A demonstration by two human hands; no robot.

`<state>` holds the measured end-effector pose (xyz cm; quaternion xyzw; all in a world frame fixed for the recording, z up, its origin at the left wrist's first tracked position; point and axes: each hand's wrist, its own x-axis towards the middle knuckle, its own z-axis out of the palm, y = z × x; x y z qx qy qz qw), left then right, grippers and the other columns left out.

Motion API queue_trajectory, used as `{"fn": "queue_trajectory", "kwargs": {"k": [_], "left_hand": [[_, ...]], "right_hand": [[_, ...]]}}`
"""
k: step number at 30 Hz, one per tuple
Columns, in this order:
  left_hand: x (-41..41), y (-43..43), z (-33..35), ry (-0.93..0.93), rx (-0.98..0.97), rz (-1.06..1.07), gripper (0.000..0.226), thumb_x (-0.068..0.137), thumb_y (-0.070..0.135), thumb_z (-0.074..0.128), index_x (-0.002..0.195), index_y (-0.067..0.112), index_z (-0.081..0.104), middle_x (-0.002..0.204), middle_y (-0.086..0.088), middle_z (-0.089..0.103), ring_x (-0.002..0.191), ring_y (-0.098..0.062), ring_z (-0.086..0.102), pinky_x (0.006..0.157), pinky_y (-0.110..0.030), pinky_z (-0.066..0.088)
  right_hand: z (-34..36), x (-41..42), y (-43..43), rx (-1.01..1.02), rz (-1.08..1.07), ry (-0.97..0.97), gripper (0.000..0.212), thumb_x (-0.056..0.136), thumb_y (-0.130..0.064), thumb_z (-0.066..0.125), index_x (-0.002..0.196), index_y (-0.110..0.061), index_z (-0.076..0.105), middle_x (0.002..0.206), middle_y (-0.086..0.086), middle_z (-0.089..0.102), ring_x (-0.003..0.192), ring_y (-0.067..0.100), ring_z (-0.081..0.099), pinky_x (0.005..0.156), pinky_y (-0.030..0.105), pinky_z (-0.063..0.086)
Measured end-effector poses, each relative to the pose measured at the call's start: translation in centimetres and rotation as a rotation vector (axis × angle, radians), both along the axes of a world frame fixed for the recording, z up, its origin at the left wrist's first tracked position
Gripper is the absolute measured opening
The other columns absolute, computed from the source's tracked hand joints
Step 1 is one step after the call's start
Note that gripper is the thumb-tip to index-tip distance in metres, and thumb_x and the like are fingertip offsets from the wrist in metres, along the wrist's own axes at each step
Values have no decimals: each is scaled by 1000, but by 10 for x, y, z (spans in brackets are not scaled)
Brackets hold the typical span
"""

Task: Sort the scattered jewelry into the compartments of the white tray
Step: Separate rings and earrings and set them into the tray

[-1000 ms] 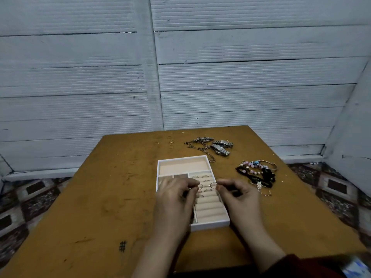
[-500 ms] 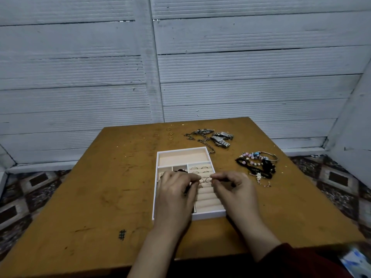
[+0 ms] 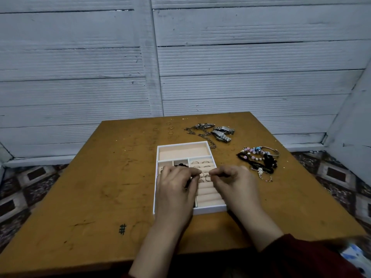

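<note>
Table, wooden, scuffed. Landmark: white tray.

- Beyond the tray's far-left corner: four loose rings on bare wood, unsorted.
- Tray, far compartment: long, holds nothing.
- Tray, small middle compartment: a dark piece, kind unclear.
- Tray, ring rolls on its right side: seated rings in the upper rows; the lower rows are bare.
- Left hand: over the tray's left half, fingers curled down toward the rolls. I cannot tell whether it holds anything.
- Right hand: over the tray's right edge, thumb and forefinger pinched narrow on what looks like a ring at the middle rolls.
- Beyond the tray's far-right corner: chains and watches, tangled, one chain reaching the tray's corner.
- Right of the tray: beaded bracelets, heaped.

Judgement: ring stage mostly through; chains, watches and bracelets all left. Well under half done.
</note>
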<state>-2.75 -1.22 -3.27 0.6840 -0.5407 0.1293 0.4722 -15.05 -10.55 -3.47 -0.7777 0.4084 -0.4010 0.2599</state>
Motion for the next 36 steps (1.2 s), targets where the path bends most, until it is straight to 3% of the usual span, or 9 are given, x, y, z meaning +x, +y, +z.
{"fn": "queue_trajectory", "kwargs": {"k": [4, 11, 17, 23, 25, 29, 33, 36], "left_hand": [[0, 0, 0, 10, 1, 6, 10, 81, 21, 63, 88, 22, 71, 85, 13, 68, 83, -17, 55, 74, -23, 37], [-1, 1, 0, 14, 8, 11, 16, 82, 28, 56, 88, 23, 71, 84, 14, 67, 82, -15, 54, 73, -20, 34], [-2, 2, -1, 19, -2, 15, 16, 82, 28, 57, 87, 23, 71, 84, 13, 67, 83, -17, 54, 74, -22, 35], [-2, 2, 1, 21, 5, 18, 19, 83, 31, 54, 87, 23, 71, 83, 14, 67, 83, -17, 55, 74, -25, 36], [-3, 3, 1, 19, 10, 19, 19, 83, 31, 54, 87, 24, 71, 83, 14, 67, 83, -16, 54, 74, -24, 35], [-3, 4, 2, 6, 20, 21, 12, 80, 25, 62, 87, 24, 71, 81, 18, 64, 82, -15, 52, 73, -21, 32], [-5, 5, 7, 15, 41, 16, 10, 74, 19, 72, 84, 23, 72, 73, 36, 41, 80, -14, 49, 70, -22, 32], [-6, 7, 9, 30, 115, 16, 13, 75, 16, 77, 83, 24, 72, 71, 36, 36, 81, -16, 50, 71, -26, 34]], "right_hand": [[5, -3, 4, -31, 8, 14, 13, 76, -19, 75, 79, -31, 75, 69, -28, 54, 85, 15, 59, 73, 30, 49], [10, -6, 9, -9, 9, 55, 19, 78, -10, 68, 81, -28, 75, 72, -28, 46, 90, 15, 51, 80, 30, 42], [7, -6, 6, -8, 17, 85, 18, 78, -13, 66, 77, -30, 73, 75, -29, 52, 91, 12, 48, 85, 37, 43], [4, -4, 3, -37, 14, 109, 18, 78, -14, 64, 77, -30, 72, 82, -18, 62, 90, 14, 48, 84, 39, 44], [-1, -4, 2, -17, 14, 70, 19, 78, -14, 63, 78, -31, 72, 81, -20, 62, 89, 12, 50, 82, 39, 46], [-7, -5, -1, 103, -20, -184, 19, 79, -19, 58, 84, -35, 66, 86, -16, 65, 84, 11, 61, 72, 36, 54], [-7, -8, -5, 179, -66, -272, 29, 83, -4, 56, 90, -32, 64, 93, -9, 67, 86, 7, 62, 74, 26, 51], [-10, -8, -7, 231, -70, -296, 28, 83, -3, 56, 93, -27, 66, 92, -9, 67, 86, 7, 63, 73, 23, 49]]}}
